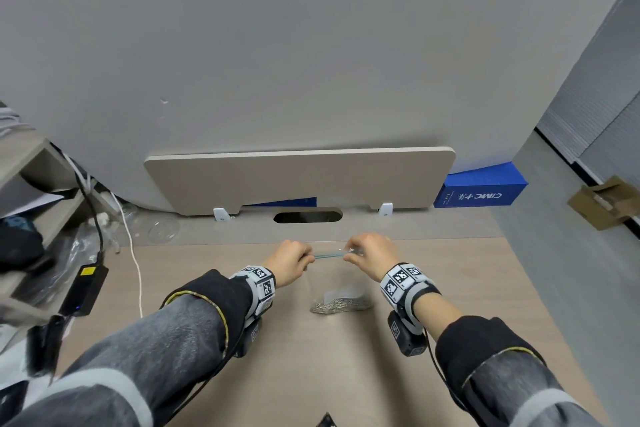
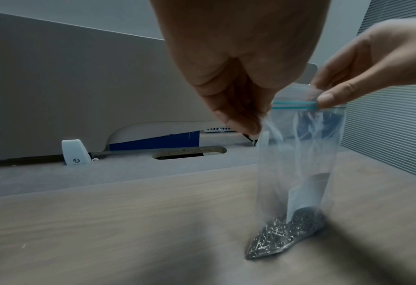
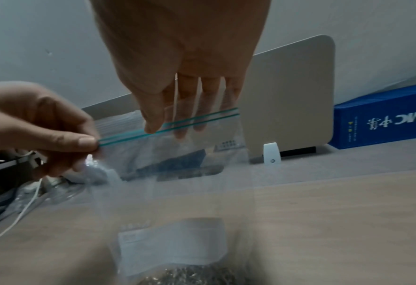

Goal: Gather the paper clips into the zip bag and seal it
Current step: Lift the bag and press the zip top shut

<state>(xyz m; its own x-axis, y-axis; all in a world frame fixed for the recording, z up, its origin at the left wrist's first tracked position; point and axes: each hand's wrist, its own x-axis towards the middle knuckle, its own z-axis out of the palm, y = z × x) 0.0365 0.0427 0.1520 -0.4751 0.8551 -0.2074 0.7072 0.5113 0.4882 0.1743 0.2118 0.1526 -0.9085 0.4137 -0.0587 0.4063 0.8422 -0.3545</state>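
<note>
A clear zip bag point(image 1: 341, 282) point(image 2: 299, 164) point(image 3: 177, 183) hangs upright over the wooden table, its bottom resting on the top. A heap of silver paper clips point(image 1: 341, 305) point(image 2: 285, 235) point(image 3: 189, 275) lies inside at the bottom, beside a white label point(image 3: 175, 243). My left hand point(image 1: 291, 262) point(image 2: 241, 108) pinches the left end of the teal zip strip point(image 1: 329, 255) point(image 2: 294, 105) point(image 3: 167, 126). My right hand point(image 1: 370, 255) point(image 3: 175, 119) pinches the strip farther right, thumb in front and fingers behind the plastic.
A beige divider panel point(image 1: 298, 180) stands at the table's back edge, with a cable slot point(image 1: 307, 217) before it. A blue box point(image 1: 481, 189) sits at the back right. A black power brick point(image 1: 85, 288), cables and clutter lie to the left.
</note>
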